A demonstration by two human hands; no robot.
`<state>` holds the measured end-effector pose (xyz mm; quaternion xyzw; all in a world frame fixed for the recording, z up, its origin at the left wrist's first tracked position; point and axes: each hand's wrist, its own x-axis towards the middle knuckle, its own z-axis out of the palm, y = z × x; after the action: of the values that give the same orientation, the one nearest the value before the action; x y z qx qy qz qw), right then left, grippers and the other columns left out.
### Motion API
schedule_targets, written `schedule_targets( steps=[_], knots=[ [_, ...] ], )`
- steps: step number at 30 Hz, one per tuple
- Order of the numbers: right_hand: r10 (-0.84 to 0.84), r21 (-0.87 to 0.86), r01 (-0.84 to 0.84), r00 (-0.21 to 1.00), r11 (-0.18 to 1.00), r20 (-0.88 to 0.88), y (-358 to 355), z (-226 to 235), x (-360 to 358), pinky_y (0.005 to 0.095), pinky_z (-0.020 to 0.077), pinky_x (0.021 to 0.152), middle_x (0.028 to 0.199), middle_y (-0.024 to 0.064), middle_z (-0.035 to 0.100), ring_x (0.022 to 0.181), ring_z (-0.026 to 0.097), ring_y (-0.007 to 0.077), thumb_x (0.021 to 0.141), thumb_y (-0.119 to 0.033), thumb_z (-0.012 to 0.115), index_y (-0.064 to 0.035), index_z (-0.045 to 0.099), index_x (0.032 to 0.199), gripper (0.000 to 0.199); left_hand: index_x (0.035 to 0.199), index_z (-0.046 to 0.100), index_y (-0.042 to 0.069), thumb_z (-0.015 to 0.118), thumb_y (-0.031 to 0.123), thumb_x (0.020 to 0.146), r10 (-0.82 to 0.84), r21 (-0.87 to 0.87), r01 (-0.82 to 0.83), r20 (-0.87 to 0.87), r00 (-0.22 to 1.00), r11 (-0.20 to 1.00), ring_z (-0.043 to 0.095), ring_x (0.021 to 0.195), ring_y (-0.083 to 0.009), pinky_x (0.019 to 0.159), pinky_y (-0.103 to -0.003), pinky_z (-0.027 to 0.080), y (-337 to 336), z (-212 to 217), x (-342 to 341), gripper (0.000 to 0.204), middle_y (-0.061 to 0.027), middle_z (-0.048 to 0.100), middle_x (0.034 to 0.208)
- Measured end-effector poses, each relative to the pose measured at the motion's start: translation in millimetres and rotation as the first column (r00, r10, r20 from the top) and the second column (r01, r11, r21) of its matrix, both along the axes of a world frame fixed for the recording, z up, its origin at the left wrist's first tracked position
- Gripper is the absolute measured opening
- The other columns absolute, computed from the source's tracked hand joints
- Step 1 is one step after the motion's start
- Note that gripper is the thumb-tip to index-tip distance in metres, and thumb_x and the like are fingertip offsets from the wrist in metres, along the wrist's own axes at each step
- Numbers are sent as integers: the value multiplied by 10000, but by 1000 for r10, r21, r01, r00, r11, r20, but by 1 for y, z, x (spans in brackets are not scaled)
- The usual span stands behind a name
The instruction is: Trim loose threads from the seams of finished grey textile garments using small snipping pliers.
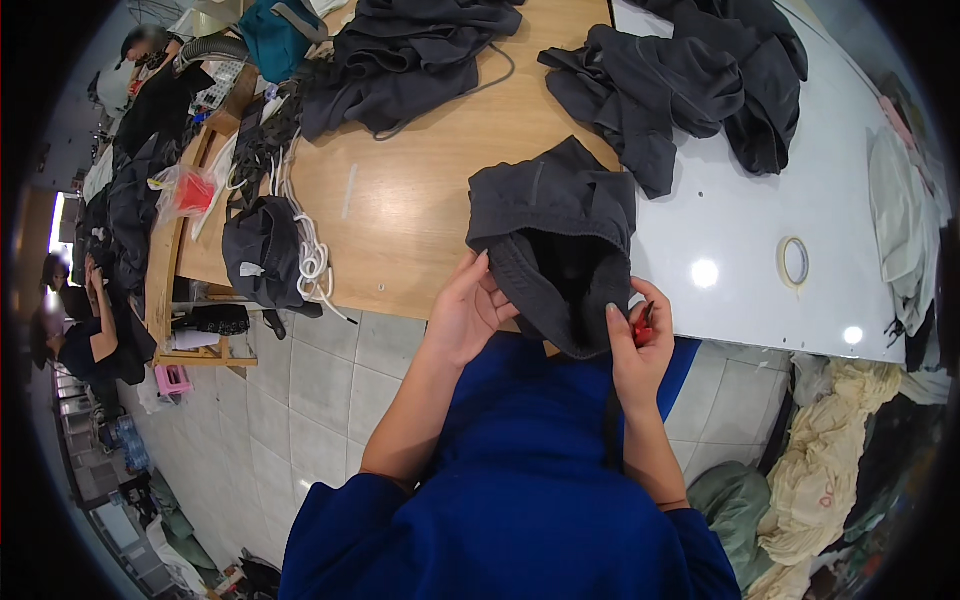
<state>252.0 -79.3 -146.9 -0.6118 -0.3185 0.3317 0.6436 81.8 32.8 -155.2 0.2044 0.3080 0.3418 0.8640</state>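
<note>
Here I am at the table edge, both hands on one dark grey garment (550,195). My left hand (465,310) grips its gathered rim on the left, thumb on top, fingers curled beneath. Over on the right, my right hand (642,345) pinches the same rim, thumb at the front, with a small red tool (645,325) tucked into the fingers; what kind, I can't tell. Between them the opening gapes towards me, dark inside! The garment sits where the wooden table (400,225) meets the white table (725,310), its near rim hanging out over the edge above my blue top (540,490).

Further off, a dark pile (410,60) lies on the wood and another heap (690,90) spreads across the join. To the left, white cords (312,255) trail beside a bunched dark piece (262,250). Out right, a tape roll (793,262) lies flat on the white, well apart from my hands.
</note>
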Motion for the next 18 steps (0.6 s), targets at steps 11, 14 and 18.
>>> schedule_targets(
  steps=[11, 14, 18],
  knots=[
    [181, 59, -240, 850, 969, 494, -1, 27, -9, 220, 426, 568, 771, 78, 545, 636, 536, 142, 736, -29, 680, -29, 553, 1150, 432, 1002, 610, 46, 486, 262, 939, -29, 85, 41, -133, 991, 996, 611, 868, -134, 775, -295, 500, -23, 16, -1, 257, -64, 645, 961],
    [126, 132, -185, 921, 974, 368, 10, 27, -25, 262, 465, 577, 774, 96, 600, 620, 581, 185, 691, -23, 706, -44, 597, 1101, 425, 999, 621, 39, 480, 263, 941, -62, 69, 74, -169, 984, 995, 610, 866, -139, 778, -298, 499, -30, 21, 5, 271, -68, 647, 946],
    [135, 148, -236, 858, 960, 495, 19, 5, -25, 270, 439, 512, 588, 50, 551, 512, 541, 172, 628, 11, 707, -74, 681, 896, 282, 1014, 619, 24, 474, 270, 941, -146, 83, 161, -160, 976, 983, 613, 865, -151, 791, -290, 481, -30, 16, 4, 295, -73, 649, 945]
  ],
)
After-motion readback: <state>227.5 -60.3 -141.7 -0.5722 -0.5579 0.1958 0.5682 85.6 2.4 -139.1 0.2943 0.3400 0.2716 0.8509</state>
